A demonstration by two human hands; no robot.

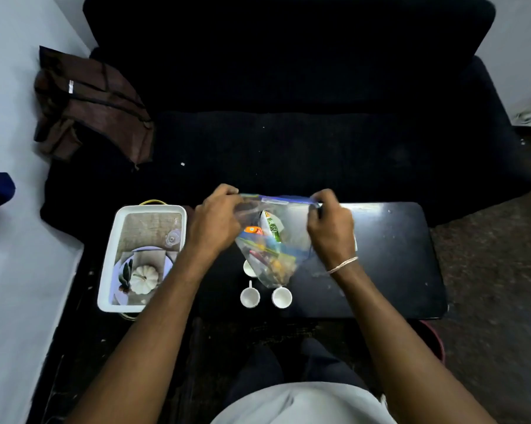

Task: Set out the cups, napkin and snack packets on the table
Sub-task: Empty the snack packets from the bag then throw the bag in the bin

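A clear zip bag (273, 240) with a blue seal hangs above the black table (389, 258), holding several colourful snack packets. My left hand (216, 221) grips the bag's top left corner and my right hand (329, 228) grips its top right corner, stretching the seal between them. Below the bag stand white cups: one with a handle (250, 296), one beside it (282, 297), and a third (248, 268) partly hidden behind the bag. No napkin is visible.
A white tray (112, 264) with a printed pumpkin picture sits on the table's left end. A dark sofa (288, 117) stands behind the table, with a brown bag (96, 108) on its left arm. A white wall is on the left.
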